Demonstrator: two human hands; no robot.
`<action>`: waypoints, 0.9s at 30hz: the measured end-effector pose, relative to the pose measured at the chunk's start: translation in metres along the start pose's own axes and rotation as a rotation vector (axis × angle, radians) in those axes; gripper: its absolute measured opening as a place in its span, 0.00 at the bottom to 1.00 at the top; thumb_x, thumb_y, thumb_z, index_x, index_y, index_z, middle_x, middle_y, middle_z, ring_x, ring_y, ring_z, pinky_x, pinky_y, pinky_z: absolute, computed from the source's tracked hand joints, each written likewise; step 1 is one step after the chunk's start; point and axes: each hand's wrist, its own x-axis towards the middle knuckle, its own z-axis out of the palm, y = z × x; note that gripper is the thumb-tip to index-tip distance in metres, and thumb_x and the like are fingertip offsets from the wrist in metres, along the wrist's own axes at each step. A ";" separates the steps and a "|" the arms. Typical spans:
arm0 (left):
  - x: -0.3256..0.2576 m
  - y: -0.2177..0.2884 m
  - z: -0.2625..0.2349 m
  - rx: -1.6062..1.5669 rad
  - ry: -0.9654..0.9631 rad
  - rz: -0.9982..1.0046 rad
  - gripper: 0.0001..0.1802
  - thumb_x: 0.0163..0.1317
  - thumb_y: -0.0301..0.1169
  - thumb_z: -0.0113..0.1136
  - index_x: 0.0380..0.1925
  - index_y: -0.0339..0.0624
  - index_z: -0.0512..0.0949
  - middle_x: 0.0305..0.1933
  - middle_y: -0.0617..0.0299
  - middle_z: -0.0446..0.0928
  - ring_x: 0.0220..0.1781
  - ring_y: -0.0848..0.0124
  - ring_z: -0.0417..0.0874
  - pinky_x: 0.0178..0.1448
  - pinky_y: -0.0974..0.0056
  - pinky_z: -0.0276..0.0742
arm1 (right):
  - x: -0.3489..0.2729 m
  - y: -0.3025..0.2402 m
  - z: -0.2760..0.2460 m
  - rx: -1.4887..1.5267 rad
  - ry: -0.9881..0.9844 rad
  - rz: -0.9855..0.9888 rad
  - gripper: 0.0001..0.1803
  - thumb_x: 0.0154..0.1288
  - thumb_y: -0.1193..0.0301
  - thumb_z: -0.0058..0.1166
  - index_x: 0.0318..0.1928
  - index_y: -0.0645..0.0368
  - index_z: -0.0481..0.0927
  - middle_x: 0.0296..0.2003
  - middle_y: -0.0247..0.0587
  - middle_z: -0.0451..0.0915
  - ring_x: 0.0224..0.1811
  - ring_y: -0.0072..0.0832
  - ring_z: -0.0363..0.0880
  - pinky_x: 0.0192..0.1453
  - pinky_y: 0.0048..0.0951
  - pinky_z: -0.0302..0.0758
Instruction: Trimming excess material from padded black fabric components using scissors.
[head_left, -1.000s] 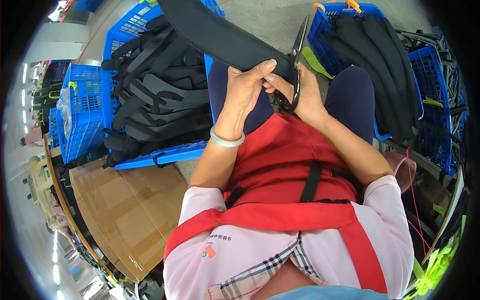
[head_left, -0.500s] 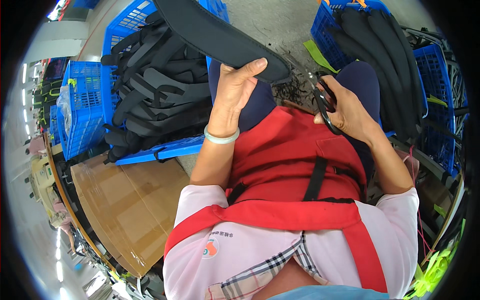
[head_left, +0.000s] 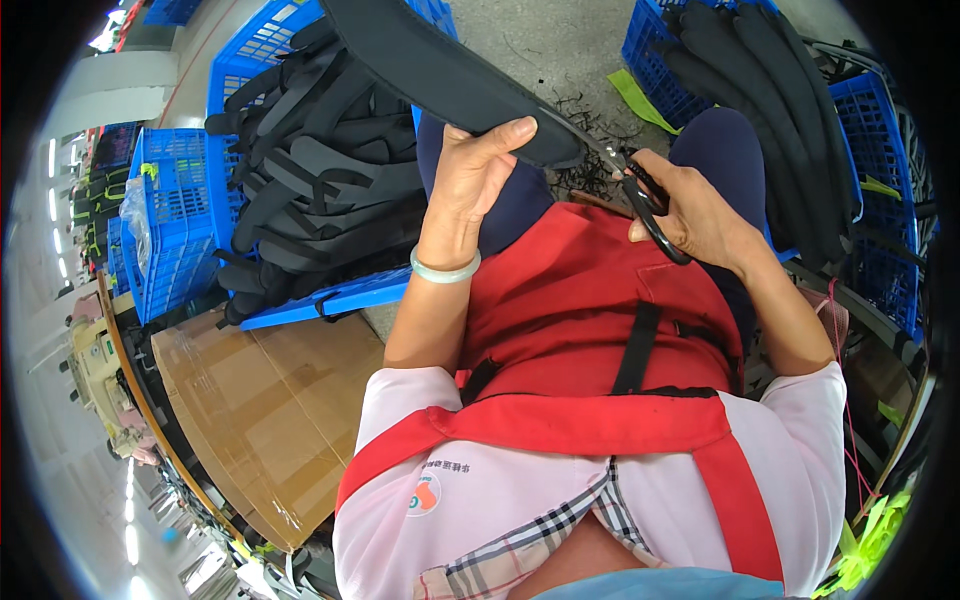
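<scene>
My left hand (head_left: 478, 178) grips a long black padded strap (head_left: 440, 70) near its rounded end, holding it up over my lap. My right hand (head_left: 690, 210) is closed around the black handles of a pair of scissors (head_left: 640, 190). The scissor tips point toward the strap's end and sit just beside it. A pale green bangle (head_left: 445, 268) circles my left wrist. I wear a red apron (head_left: 590, 310) over a pink top.
A blue crate (head_left: 300, 200) heaped with black straps stands at my left, another blue crate (head_left: 770, 90) of straps at my right. A cardboard box (head_left: 250, 420) lies at lower left. Cut black threads litter the grey floor (head_left: 580, 60) ahead.
My right hand with the scissors moved away from the left hand to the right, then back in toward the strap's end. The left hand shifted its grip on the strap.
</scene>
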 end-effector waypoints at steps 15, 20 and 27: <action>-0.004 -0.005 -0.002 0.026 -0.079 -0.030 0.12 0.53 0.14 0.65 0.35 0.39 0.82 0.37 0.61 0.83 0.40 0.71 0.84 0.48 0.67 0.81 | 0.014 -0.004 0.007 -0.063 0.078 0.009 0.33 0.53 0.48 0.67 0.38 0.65 0.68 0.21 0.46 0.64 0.24 0.35 0.60 0.31 0.36 0.65; -0.003 0.003 0.005 -0.122 -0.004 -0.049 0.09 0.56 0.16 0.64 0.37 0.37 0.81 0.38 0.59 0.83 0.41 0.70 0.84 0.48 0.65 0.81 | 0.014 0.000 0.009 -0.079 0.115 0.006 0.34 0.53 0.47 0.67 0.41 0.65 0.68 0.20 0.48 0.69 0.23 0.44 0.67 0.31 0.38 0.68; -0.005 -0.001 0.005 -0.030 -0.054 -0.015 0.08 0.58 0.19 0.64 0.38 0.37 0.81 0.38 0.59 0.83 0.41 0.70 0.84 0.49 0.63 0.81 | 0.023 -0.007 0.014 -0.107 0.114 -0.083 0.32 0.54 0.49 0.66 0.41 0.64 0.68 0.19 0.47 0.69 0.22 0.41 0.69 0.30 0.38 0.68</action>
